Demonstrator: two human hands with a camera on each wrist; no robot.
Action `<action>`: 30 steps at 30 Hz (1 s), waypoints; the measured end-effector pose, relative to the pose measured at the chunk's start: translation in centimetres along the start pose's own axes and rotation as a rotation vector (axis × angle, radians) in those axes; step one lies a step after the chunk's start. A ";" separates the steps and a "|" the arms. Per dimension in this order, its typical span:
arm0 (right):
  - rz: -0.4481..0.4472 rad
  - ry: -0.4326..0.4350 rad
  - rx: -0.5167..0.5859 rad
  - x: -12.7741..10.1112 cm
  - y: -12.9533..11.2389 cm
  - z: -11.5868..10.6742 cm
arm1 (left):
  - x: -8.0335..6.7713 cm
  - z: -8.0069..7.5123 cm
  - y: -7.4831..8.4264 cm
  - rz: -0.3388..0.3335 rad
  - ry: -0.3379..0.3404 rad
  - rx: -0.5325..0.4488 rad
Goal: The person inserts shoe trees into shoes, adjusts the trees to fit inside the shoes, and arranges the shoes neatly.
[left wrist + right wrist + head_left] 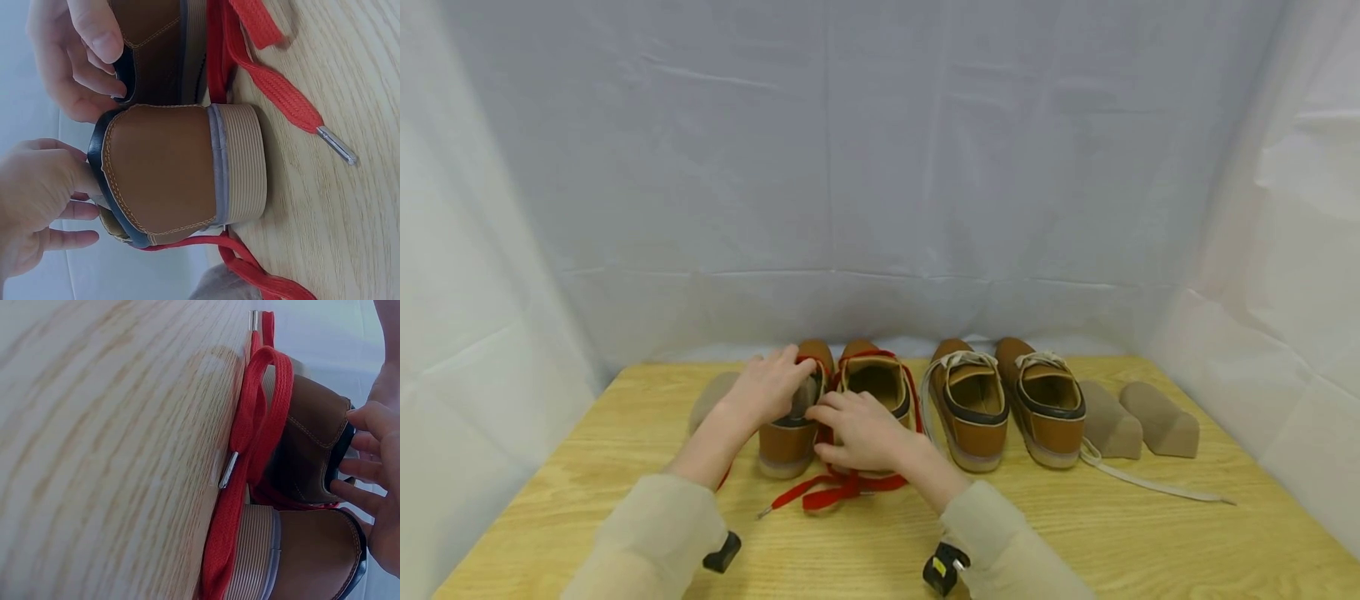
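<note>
Near the table's (625, 500) back edge, left of centre, stand two brown shoes with red laces (842, 490). The left hand (767, 387) rests on the left shoe (786, 442), fingers curled into its opening and gripping the collar. The right hand (857, 429) lies across the right shoe's (880, 379) heel, fingers loosely bent on its rim. A second pair with pale laces (1003, 400) and two tan blocks (1138, 425) stand toward the right edge.

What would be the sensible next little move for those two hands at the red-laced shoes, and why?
Probably lift the left hand clear of the leftmost shoe's opening. Its fingers reach into that opening, where something grey sits. The right hand rests at the heel of the shoe beside it, and the red laces lie loose on the table, so nothing seems tied down.
</note>
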State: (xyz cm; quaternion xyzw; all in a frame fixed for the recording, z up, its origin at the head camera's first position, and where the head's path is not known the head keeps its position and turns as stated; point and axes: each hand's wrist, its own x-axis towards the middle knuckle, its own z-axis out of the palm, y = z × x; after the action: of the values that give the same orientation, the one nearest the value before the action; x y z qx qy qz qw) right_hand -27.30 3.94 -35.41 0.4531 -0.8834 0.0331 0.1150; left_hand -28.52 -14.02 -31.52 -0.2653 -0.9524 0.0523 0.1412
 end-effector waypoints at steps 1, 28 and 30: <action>0.000 0.000 0.001 0.0 0.0 0.0 | 0.0 0.0 0.0 0.002 0.004 -0.002; -0.005 0.001 -0.004 0.0 0.0 -0.1 | 0.4 1.2 -0.4 -0.009 0.058 0.040; -0.009 0.007 -0.007 0.0 0.1 0.0 | 0.4 1.3 -0.5 0.002 0.088 0.063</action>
State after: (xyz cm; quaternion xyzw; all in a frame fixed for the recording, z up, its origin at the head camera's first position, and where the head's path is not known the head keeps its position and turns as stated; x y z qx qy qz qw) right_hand -27.35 3.97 -35.38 0.4564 -0.8811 0.0312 0.1197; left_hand -29.48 -14.32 -32.58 -0.2635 -0.9429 0.0709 0.1911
